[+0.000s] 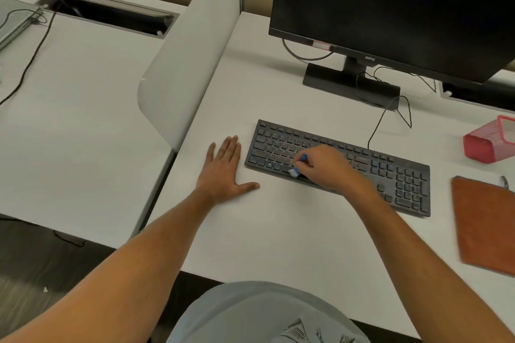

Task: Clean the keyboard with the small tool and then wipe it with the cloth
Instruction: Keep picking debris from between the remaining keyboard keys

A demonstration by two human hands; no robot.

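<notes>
The person's right hand (327, 167) curls round a small blue brush (298, 166), its white bristle end touching the front row of keys on the black keyboard (390, 172); the brush sits over the left half of the keyboard, near the bottom edge. The left hand (224, 168) lies flat on the white desk (278, 231) just beside the keyboard's left end, fingers straight and together, thumb spread out toward the keyboard, holding nothing. The keyboard lies at a slant in front of a dark BenQ monitor (390, 8), whose stand (348, 81) rests behind it; a black cable (376, 125) runs from the keyboard's rear edge toward the stand. An orange-brown cloth (485, 223) lies flat on the desk to the right of the keyboard, close to it but apart; behind the cloth stands a red mesh holder (487, 142), tilted. A grey partition (189, 64) divides this desk from the neighbouring one on the left.
</notes>
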